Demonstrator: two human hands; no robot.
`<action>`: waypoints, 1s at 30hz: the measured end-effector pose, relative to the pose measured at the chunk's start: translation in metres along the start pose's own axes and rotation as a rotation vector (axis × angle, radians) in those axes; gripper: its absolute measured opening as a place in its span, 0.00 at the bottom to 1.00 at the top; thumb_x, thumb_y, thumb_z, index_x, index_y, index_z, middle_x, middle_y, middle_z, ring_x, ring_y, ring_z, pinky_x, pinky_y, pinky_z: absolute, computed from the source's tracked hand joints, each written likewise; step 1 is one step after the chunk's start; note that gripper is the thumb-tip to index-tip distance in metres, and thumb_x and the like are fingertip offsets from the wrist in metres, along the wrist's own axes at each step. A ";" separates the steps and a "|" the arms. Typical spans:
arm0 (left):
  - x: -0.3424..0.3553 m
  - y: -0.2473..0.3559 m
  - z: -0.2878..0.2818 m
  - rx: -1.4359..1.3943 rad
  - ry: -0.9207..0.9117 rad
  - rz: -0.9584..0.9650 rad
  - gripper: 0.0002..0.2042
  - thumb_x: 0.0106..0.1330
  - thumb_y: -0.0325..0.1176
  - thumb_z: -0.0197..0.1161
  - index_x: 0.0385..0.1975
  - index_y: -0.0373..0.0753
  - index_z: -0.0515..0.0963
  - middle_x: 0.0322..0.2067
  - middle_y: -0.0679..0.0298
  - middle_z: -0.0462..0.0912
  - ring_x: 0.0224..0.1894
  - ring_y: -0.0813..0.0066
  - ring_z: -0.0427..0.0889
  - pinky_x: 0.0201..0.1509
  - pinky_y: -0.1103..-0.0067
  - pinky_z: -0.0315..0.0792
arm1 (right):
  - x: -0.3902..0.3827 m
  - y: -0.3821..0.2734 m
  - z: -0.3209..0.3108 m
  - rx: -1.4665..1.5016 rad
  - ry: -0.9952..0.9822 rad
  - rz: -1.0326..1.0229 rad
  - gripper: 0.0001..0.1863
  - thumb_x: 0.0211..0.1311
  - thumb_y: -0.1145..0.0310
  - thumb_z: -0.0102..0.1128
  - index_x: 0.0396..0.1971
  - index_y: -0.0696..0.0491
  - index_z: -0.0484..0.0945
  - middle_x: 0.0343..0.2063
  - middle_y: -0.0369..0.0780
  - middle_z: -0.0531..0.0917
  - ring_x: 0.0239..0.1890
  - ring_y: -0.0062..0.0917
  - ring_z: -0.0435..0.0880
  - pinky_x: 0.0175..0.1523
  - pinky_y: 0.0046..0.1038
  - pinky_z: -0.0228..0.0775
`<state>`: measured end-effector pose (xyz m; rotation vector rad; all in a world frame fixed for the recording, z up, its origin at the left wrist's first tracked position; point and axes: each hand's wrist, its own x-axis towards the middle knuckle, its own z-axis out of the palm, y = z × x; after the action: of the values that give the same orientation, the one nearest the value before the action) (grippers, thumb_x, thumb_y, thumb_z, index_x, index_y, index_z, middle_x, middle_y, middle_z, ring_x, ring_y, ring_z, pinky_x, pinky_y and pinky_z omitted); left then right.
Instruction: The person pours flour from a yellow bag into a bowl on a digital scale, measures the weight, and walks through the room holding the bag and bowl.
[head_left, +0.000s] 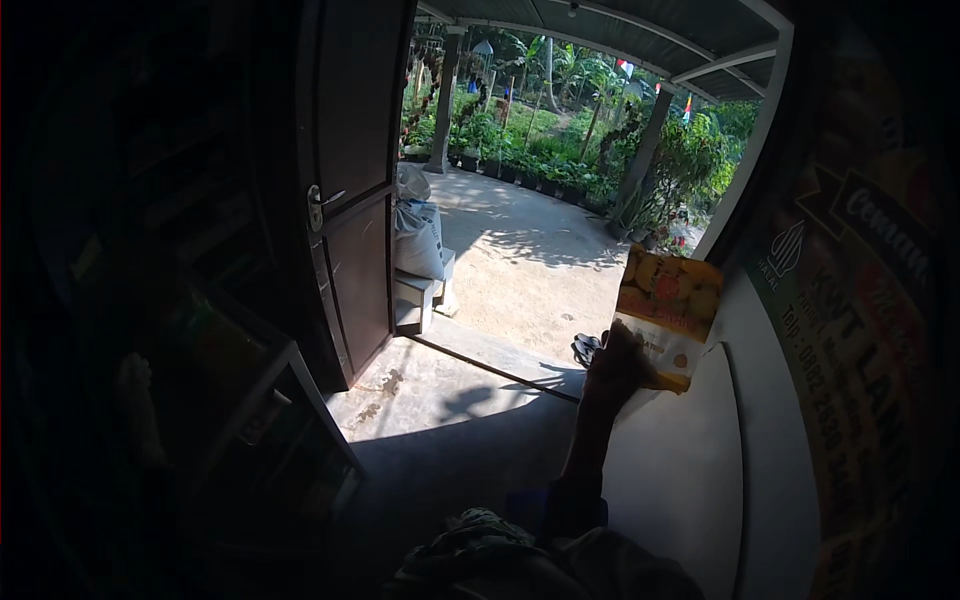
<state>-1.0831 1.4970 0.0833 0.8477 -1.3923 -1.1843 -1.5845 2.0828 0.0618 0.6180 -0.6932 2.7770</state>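
Note:
My right hand (618, 362) is raised at the right and closed around the lower left part of a flat pouch (668, 300). The pouch is orange-yellow and white, with pictures of round yellow food near its top and a small round mark low down. It is held upright with a slight tilt, beside the white wall, and sunlight catches its face. My fingers partly hide its lower edge. I cannot make out my left hand; the left side is very dark. A faint pale shape (140, 400) there is too dim to name.
A dark brown door (350, 230) stands open onto a sunlit yard (520, 270) with plants. Beyond it, filled sacks (420, 240) rest on a white ledge (413, 300). A dark glass-sided cabinet (285, 400) stands at left. A printed banner (850, 290) hangs at right.

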 end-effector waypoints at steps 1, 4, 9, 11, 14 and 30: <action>0.001 0.004 0.007 0.114 0.020 0.023 0.22 0.72 0.39 0.50 0.60 0.31 0.65 0.55 0.53 0.72 0.57 0.66 0.73 0.64 0.72 0.65 | -0.004 0.001 0.003 -0.002 0.002 0.002 0.18 0.67 0.59 0.48 0.46 0.57 0.74 0.46 0.41 0.81 0.53 0.28 0.77 0.59 0.35 0.65; 0.014 -0.017 -0.017 0.015 -0.003 0.072 0.21 0.72 0.38 0.51 0.59 0.31 0.66 0.55 0.54 0.73 0.56 0.67 0.73 0.63 0.74 0.67 | -0.020 -0.002 0.021 -0.178 -0.121 -0.128 0.18 0.67 0.59 0.49 0.47 0.56 0.74 0.46 0.41 0.81 0.52 0.28 0.78 0.59 0.34 0.66; 0.034 -0.037 -0.026 0.160 -0.103 0.301 0.19 0.72 0.37 0.52 0.56 0.31 0.70 0.50 0.56 0.75 0.51 0.69 0.75 0.58 0.77 0.70 | -0.027 -0.003 0.032 -0.100 -0.062 -0.078 0.18 0.67 0.59 0.49 0.48 0.55 0.74 0.46 0.42 0.82 0.52 0.29 0.79 0.58 0.34 0.67; 0.012 -0.020 -0.001 0.123 -0.075 0.312 0.18 0.72 0.39 0.53 0.54 0.32 0.71 0.46 0.58 0.77 0.48 0.71 0.76 0.56 0.77 0.70 | -0.026 -0.007 0.031 -0.280 0.015 -0.118 0.18 0.67 0.59 0.49 0.49 0.55 0.74 0.46 0.42 0.82 0.52 0.30 0.79 0.58 0.35 0.67; 0.012 -0.007 0.001 0.139 -0.039 0.163 0.19 0.71 0.40 0.54 0.55 0.33 0.71 0.46 0.58 0.77 0.48 0.71 0.76 0.56 0.77 0.70 | -0.025 -0.003 0.026 -0.495 0.135 -0.144 0.18 0.67 0.58 0.49 0.49 0.54 0.74 0.46 0.43 0.82 0.52 0.30 0.79 0.58 0.35 0.67; 0.007 -0.003 -0.002 0.114 -0.029 0.267 0.19 0.71 0.38 0.52 0.56 0.32 0.70 0.49 0.57 0.77 0.51 0.70 0.76 0.57 0.75 0.69 | -0.014 0.003 0.018 0.068 -0.077 0.006 0.18 0.67 0.59 0.48 0.49 0.55 0.72 0.48 0.44 0.80 0.56 0.30 0.76 0.62 0.36 0.62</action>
<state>-1.0828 1.4890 0.0823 0.6996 -1.5554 -0.9234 -1.5666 2.0698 0.0690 0.7411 -0.6189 2.8057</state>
